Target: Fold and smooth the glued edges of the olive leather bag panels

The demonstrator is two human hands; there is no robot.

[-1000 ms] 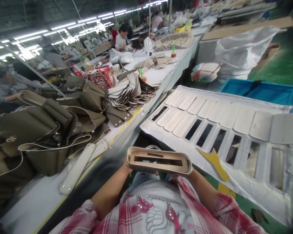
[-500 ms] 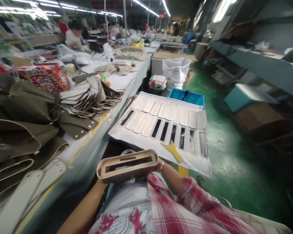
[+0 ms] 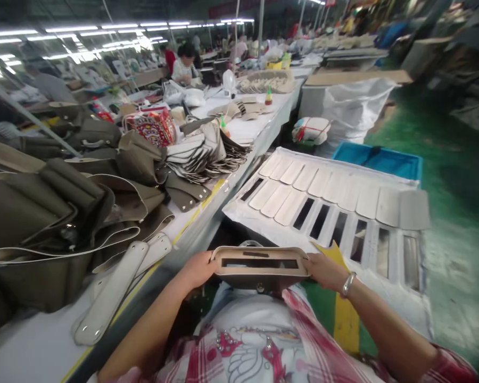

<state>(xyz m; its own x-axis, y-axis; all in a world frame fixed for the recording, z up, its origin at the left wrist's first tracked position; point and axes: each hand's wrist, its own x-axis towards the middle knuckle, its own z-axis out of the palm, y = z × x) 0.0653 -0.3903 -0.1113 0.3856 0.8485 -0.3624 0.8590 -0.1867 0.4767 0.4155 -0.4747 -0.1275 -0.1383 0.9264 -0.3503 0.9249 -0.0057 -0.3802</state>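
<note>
I hold a beige oblong bag piece with a long slot in its top, level in front of my chest. My left hand grips its left end with fingers curled round the edge. My right hand, a bracelet at its wrist, grips the right end the same way. Just beyond it lies a white board carrying rows of pale oblong panels and dark slots. A yellow scraper lies on the board by my right hand.
On the long white table at my left lie olive bag bodies, pale studded strips and a fan of stacked pieces. A blue bin, a white sack and green floor are at right. Other people sit far back.
The view swung right and then back left. The bag piece went from tilted to level, and both my hands now show at its ends.
</note>
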